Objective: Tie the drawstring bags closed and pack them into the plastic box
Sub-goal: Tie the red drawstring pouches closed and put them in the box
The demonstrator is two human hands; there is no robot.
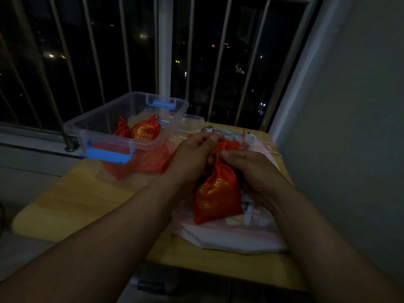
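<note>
Hands at centre frame: my left hand (194, 149) and right hand (247, 169) both pinch the gathered neck of a red drawstring bag (216, 193); plastic box (102, 125) upper left holds two.

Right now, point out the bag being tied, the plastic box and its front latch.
red bag (215, 193), head view, gold-patterned front.
plastic box (105, 115), head view, clear left wall.
blue latch (107, 155), head view, middle of clip.

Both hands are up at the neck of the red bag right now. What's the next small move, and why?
Probably finish cinching and knotting the cord. Both the left hand and right hand pinch the gathered neck of the red bag, which hangs over the pale bags, not yet in the plastic box.
</note>
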